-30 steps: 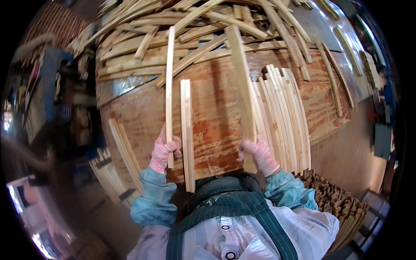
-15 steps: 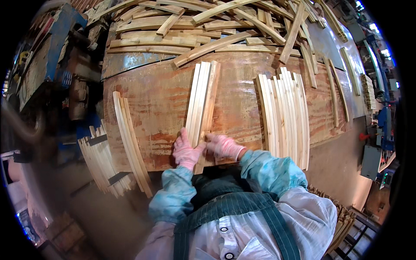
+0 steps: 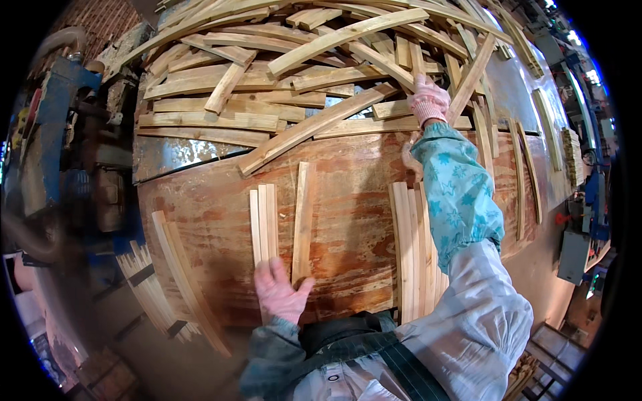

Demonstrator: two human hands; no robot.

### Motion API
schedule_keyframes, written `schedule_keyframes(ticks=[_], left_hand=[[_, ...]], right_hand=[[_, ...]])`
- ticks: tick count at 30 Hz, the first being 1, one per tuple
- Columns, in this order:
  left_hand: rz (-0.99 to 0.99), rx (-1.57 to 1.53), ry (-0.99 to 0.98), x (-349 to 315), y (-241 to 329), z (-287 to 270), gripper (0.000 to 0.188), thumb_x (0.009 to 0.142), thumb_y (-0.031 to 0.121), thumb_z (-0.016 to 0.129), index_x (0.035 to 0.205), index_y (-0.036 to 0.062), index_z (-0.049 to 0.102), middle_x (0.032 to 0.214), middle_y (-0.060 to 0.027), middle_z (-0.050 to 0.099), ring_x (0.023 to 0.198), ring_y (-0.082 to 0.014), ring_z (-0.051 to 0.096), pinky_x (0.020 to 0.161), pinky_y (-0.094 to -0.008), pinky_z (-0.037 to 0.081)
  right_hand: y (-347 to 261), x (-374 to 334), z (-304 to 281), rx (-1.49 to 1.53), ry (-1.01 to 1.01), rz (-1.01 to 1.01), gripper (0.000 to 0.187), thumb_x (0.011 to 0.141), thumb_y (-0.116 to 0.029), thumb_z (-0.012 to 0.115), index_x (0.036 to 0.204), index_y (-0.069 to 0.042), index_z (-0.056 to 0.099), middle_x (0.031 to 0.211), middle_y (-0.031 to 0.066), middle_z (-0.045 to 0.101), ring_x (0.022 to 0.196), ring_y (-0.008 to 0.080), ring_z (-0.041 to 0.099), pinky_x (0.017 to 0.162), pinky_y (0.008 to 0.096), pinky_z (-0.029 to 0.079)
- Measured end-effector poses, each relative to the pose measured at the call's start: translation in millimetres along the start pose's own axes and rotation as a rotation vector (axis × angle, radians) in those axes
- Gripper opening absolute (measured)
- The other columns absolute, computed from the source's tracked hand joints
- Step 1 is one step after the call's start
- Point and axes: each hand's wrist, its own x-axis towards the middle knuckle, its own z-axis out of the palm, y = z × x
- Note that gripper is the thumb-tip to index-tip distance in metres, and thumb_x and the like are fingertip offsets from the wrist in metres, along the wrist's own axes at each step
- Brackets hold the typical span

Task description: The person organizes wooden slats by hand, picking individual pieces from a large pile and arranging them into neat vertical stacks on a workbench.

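Note:
My left hand (image 3: 282,291), in a pink glove, has its fingers apart over the near end of a small row of pale wooden strips (image 3: 266,220) lying side by side. Just right of it a single wooden strip (image 3: 302,217) lies apart, its near end close to my thumb. My right arm is stretched far forward, and my right hand (image 3: 429,101) closes on the near end of a narrow wooden strip (image 3: 416,60) in the loose pile. That hand's fingertips are partly hidden. My right sleeve covers part of a wider row of strips (image 3: 404,247).
A jumbled pile of wooden strips (image 3: 247,81) covers the far side of the worn plywood tabletop (image 3: 354,247). Two strips (image 3: 184,267) overhang its left edge, beside a strapped bundle (image 3: 152,284). Blue machinery (image 3: 50,140) stands far left. More strips (image 3: 521,177) lie right.
My right hand has left the middle strips and reached forward to the pile. The right strip of the middle group now lies apart from the others. The view has shifted forward.

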Motion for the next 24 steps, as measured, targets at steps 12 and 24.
schedule_keyframes(ticks=[12,24], left_hand=[[0.146,0.14,0.078,30,-27,8,0.074,0.066,0.025,0.072,0.137,0.0143,0.053,0.142,-0.0138,0.044,0.125,-0.0371,0.043,0.104,-0.0492,0.039],[0.109,-0.026,-0.003,46,-78,7,0.053,0.079,0.02,0.062,0.132,0.0212,0.059,0.138,-0.0079,0.053,0.119,-0.0295,0.052,0.103,-0.0411,0.045]], right_hand=[[52,-294,39,2.64,-1.386,0.52,0.074,0.088,-0.071,0.049,0.124,-0.006,0.054,0.087,0.0094,0.064,0.066,0.0242,0.062,0.058,0.0338,0.054],[-126,-479,0,0.749,-1.223,-0.723,0.082,0.091,-0.055,0.054,0.147,-0.001,0.025,0.124,0.0319,0.058,0.119,0.0434,0.055,0.104,0.0433,0.042]])
